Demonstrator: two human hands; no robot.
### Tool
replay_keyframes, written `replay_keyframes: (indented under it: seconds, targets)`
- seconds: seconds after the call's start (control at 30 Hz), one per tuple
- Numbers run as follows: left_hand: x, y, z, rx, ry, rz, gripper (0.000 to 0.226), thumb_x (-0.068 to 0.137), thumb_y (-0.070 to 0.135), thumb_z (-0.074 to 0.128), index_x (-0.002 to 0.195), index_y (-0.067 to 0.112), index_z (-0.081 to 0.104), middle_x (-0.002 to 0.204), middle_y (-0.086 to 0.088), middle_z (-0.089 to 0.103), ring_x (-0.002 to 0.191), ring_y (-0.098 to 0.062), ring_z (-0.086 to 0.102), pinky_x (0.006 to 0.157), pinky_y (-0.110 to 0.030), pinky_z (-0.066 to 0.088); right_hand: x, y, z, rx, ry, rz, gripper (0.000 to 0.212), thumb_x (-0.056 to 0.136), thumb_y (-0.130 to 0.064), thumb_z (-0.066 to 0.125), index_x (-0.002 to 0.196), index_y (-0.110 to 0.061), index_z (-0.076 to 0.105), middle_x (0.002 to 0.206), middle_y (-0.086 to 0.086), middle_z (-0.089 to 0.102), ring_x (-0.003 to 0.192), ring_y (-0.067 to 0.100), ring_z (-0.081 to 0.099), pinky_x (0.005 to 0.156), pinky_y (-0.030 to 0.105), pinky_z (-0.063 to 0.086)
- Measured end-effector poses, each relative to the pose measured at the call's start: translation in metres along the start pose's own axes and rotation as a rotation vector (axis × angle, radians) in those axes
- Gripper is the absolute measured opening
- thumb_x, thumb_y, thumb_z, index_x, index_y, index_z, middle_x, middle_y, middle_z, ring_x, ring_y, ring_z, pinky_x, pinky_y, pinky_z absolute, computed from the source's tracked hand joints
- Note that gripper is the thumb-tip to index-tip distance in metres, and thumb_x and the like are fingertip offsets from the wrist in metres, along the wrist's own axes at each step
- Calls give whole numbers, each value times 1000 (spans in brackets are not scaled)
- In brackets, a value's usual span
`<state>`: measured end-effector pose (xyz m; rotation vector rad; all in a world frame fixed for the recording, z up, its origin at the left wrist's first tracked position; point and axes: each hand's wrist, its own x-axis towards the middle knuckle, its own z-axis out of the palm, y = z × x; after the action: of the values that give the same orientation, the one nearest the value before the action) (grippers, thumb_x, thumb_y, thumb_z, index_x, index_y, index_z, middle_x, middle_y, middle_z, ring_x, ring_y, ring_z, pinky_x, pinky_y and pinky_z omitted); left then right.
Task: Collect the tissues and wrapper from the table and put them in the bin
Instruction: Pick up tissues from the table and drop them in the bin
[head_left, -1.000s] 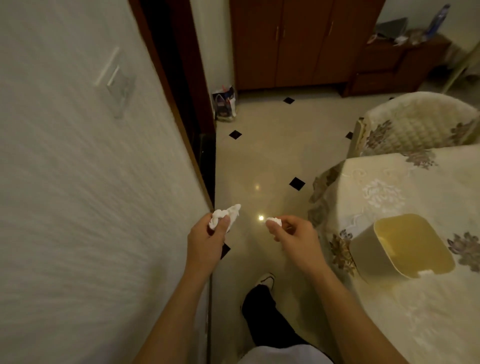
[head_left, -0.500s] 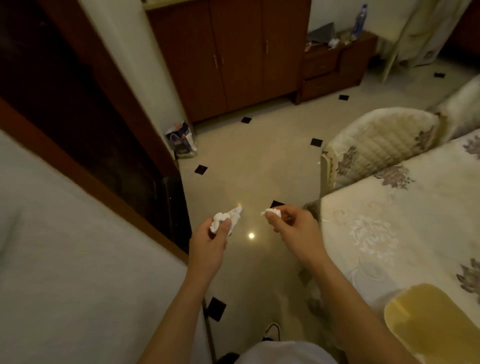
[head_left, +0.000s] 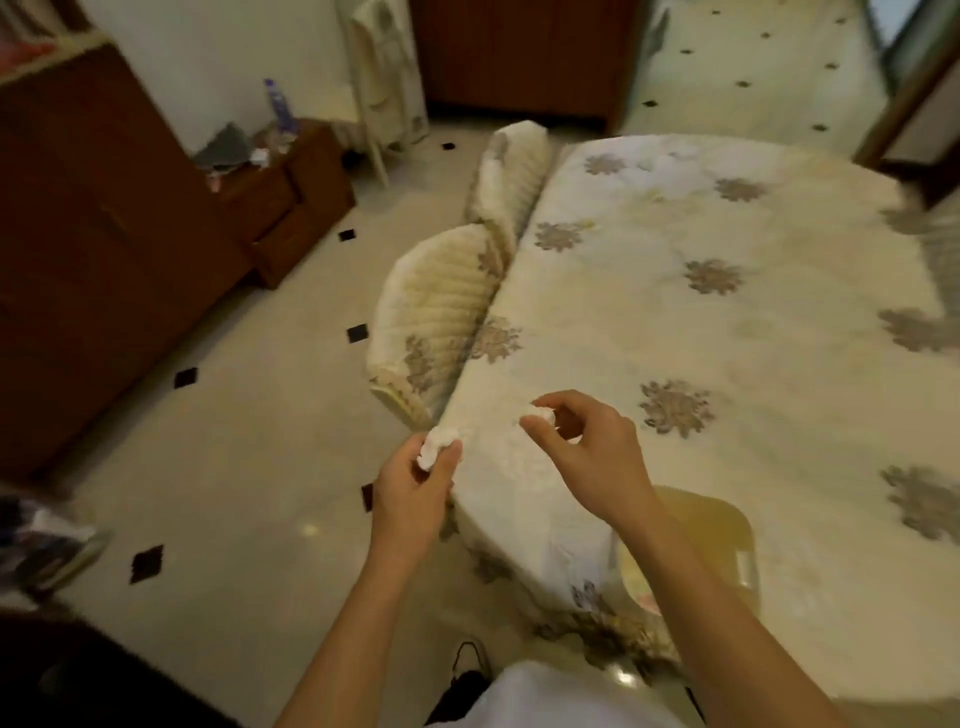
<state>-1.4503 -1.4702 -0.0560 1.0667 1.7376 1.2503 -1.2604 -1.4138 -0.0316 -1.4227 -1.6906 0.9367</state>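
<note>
My left hand (head_left: 413, 493) grips a crumpled white tissue (head_left: 435, 446) at the near-left edge of the table (head_left: 727, 322), which wears a cream cloth with grey flower prints. My right hand (head_left: 589, 449) pinches a smaller white tissue wad (head_left: 539, 417) between thumb and fingers, just above the cloth. A pale yellow bin (head_left: 727, 540) stands on the table near my body, partly hidden behind my right forearm. No wrapper shows anywhere in view.
Two quilted cream chairs (head_left: 441, 312) are pushed against the table's left side. A dark wooden cabinet (head_left: 88, 249) and a low drawer unit (head_left: 291, 192) line the left wall. A bag (head_left: 41, 540) lies on the tiled floor (head_left: 234, 467) at far left.
The view has swung right, from the wall and doorway to the table. Both hands still hold their tissues and now hover at the table's edge instead of over the floor.
</note>
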Motion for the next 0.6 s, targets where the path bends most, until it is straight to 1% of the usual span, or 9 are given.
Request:
replay_keyframes:
  seconds: [0.1,0.17,0.2,0.27,0.37,0.43,0.47,0.53,0.6]
  targets:
    - [18,13,37,93,-249,117,11,89,34,68,93,24,68,77,6,68,68,-17,61,62,-27,52,-16,17,-36,-100,208,101,23,84,-50,69,98,-32,67,77,-15,66,75,-2,62,64,12,46]
    - [21,20,61,180,-397,269,3,89,34,68,88,33,65,79,13,66,67,-8,59,59,-17,48,-35,28,-57,-179,328,167,25,84,-49,70,98,-29,67,79,-15,67,75,-2,62,65,13,45]
    - [19,24,73,225,-458,340,6,88,35,68,88,38,63,80,17,65,67,-6,57,58,-14,46,-47,33,-67,-214,381,194,24,84,-47,70,98,-29,66,80,-15,66,76,-3,61,65,12,44]
    - [14,29,94,286,-568,425,12,88,36,68,93,40,59,80,18,64,70,-3,57,57,-14,45,-72,41,-83,-293,466,230,21,84,-43,71,97,-29,65,83,-15,64,78,-2,60,66,13,44]
    - [4,31,121,400,-702,598,16,89,37,67,97,33,54,80,14,58,71,-5,54,57,-14,41,-108,51,-95,-427,523,291,16,86,-37,70,99,-28,64,89,-12,61,80,4,58,68,23,48]
    - [-3,30,135,510,-749,782,16,89,35,66,98,26,56,88,9,57,76,-8,51,64,-21,44,-125,56,-94,-509,534,337,15,87,-33,67,100,-26,65,91,-9,60,84,11,57,69,31,51]
    - [-6,30,141,565,-764,864,17,89,34,67,99,22,59,93,5,58,80,-13,52,67,-27,46,-132,59,-92,-546,538,347,16,87,-32,66,101,-24,65,92,-8,61,86,14,56,70,34,51]
    - [-11,28,152,678,-789,992,19,89,33,67,101,18,64,96,0,61,86,-21,54,70,-34,47,-141,65,-86,-601,543,357,17,87,-29,64,102,-22,66,95,-4,63,89,17,55,70,35,52]
    - [-15,25,158,779,-801,1057,22,88,37,66,103,20,66,97,0,64,89,-24,57,71,-36,45,-145,67,-82,-620,541,374,17,89,-29,62,104,-21,66,98,-3,64,91,18,55,71,36,52]
